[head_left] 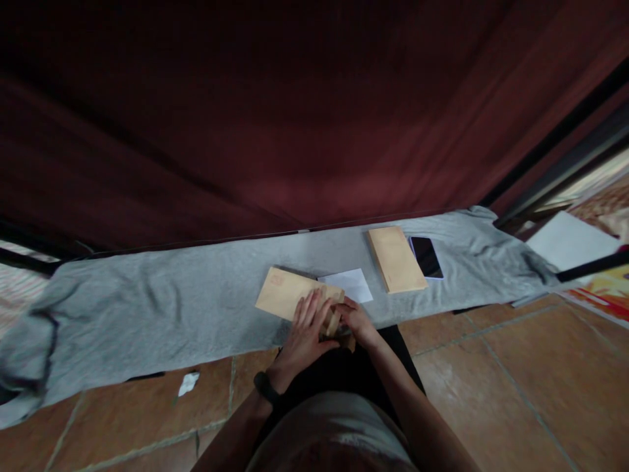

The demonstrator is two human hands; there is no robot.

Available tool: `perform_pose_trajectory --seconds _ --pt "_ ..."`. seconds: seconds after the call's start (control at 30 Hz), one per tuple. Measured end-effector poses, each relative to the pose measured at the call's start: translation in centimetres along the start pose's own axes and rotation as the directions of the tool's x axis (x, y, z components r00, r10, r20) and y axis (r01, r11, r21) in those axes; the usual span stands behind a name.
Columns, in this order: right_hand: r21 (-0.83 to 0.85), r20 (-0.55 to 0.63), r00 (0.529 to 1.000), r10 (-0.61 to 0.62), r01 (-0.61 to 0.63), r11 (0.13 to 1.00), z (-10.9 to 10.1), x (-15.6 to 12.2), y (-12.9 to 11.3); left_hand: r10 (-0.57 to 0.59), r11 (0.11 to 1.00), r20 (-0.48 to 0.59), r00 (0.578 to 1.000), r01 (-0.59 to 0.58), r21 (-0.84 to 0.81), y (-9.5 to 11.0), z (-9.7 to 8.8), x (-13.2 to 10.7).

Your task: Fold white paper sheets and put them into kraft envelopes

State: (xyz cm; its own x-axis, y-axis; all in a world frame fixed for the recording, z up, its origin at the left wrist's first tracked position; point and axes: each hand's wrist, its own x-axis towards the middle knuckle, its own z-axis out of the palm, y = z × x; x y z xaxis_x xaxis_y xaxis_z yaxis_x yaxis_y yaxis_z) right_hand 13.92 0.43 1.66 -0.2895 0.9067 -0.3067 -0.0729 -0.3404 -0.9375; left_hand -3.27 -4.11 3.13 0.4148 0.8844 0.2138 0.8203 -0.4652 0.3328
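A brown paper envelope [285, 292] with a faint reddish mark in its upper left corner lies at a slant on the grey cloth. My left hand [308, 324] is laid over its right part, fingers stretched out and slightly apart. Against those fingers is a tan, folded or rolled piece [333, 322], too blurred to name. My right hand [356, 320] has its fingers bent in at the right side of this piece; its fingertips are partly hidden. Under and beyond the hands, a white sheet of paper [354, 284] sticks out to the right of the envelope.
A stack of brown envelopes [397, 259] stands to the right, with a dark-screened phone [426, 257] beside it. Grey cloth [196, 295] covers the long narrow surface. A dark red curtain [295, 144] hangs behind. White scrap [188, 383] lies on the tiled floor [472, 380].
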Motion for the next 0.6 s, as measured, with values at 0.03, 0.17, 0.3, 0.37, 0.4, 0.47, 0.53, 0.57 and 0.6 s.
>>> perform_pose_trajectory --seconds 0.03,0.17,0.3,0.37,0.4,0.47,0.53,0.57,0.6 --pt "0.038 0.042 0.999 -0.001 -0.001 0.999 -0.3 -0.3 -0.3 0.010 0.999 0.024 1.000 -0.011 0.042 -0.8 -0.3 -0.2" --pt "0.067 0.174 0.985 0.001 -0.013 0.998 -1.4 -1.7 -1.5 0.027 0.989 0.075 0.997 -0.037 0.143 -3.7 -1.7 -0.6" --pt "0.079 0.225 0.974 0.035 -0.054 0.995 -2.1 -2.3 -2.3 0.121 0.981 0.169 0.978 -0.143 0.129 -5.0 -3.3 0.3" --pt "0.061 0.233 0.971 0.057 -0.073 0.995 -2.4 -2.3 -2.4 0.168 0.973 0.213 0.963 -0.196 0.120 -5.1 -4.0 1.1" --pt "0.042 0.229 0.971 0.067 -0.078 0.996 -2.5 -2.3 -2.3 0.185 0.969 0.228 0.956 -0.216 0.119 -5.1 -4.2 1.5" --pt "-0.002 0.203 0.977 0.072 -0.073 0.997 -2.7 -2.2 -2.2 0.204 0.964 0.245 0.948 -0.239 0.120 -5.0 -4.5 2.1" --pt "-0.039 0.174 0.983 0.051 -0.045 0.998 -3.0 -2.1 -2.0 0.205 0.963 0.244 0.948 -0.240 0.124 -4.9 -4.5 2.4" --pt "-0.053 0.163 0.986 0.031 -0.023 0.998 -3.1 -2.1 -1.9 0.201 0.964 0.239 0.950 -0.236 0.126 -5.0 -4.4 2.4" --pt "-0.065 0.151 0.988 0.007 0.003 0.998 -3.2 -2.1 -1.7 0.195 0.965 0.235 0.952 -0.229 0.128 -5.1 -4.3 2.4"
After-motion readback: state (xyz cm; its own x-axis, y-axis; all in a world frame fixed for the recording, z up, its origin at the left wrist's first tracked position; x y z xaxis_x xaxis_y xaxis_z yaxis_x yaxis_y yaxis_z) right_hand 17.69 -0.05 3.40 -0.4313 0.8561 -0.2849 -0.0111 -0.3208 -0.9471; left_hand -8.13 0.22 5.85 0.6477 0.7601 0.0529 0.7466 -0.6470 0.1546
